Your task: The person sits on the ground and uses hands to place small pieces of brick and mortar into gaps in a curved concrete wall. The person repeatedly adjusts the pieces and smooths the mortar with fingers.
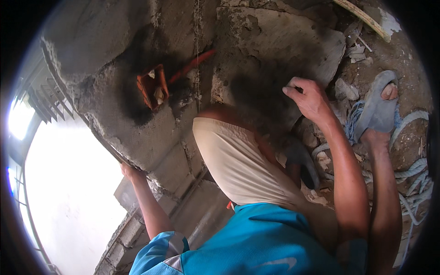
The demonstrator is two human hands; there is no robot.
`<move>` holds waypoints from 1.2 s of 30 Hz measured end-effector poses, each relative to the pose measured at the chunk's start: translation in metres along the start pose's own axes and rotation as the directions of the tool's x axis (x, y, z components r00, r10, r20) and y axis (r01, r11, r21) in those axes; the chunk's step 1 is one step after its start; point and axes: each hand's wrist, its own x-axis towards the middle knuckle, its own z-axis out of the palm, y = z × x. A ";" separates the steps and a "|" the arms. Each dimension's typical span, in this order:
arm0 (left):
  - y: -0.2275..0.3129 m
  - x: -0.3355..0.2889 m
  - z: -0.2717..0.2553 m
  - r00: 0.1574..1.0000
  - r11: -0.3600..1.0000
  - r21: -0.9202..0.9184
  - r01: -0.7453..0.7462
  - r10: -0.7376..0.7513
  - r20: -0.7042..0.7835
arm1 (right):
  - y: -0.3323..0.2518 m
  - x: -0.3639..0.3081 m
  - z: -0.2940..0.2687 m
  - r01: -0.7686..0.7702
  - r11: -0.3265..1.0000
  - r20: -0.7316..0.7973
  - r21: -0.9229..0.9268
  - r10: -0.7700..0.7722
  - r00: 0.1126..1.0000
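left hand [128,170] grips the rough wall edge [107,142] near left, while right hand [309,98], fingers curled, presses the grey plaster [275,41] far right.

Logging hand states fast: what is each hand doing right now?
Left hand: gripping the wall edge.
Right hand: loosely curled against the plastered wall, holding nothing visible.

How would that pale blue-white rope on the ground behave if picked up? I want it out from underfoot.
The rope lies in loose curving loops beside the sandalled foot, so it is probably floppy and would sag and trail. It winds among rubble, so it may snag. The twisted strands look rough, likely easy to grip.
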 end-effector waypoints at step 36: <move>-0.022 0.010 -0.008 0.982 0.988 0.040 -0.148 0.151 -0.109 | -0.110 0.099 0.084 0.401 0.344 0.339 -0.849 -0.227 0.913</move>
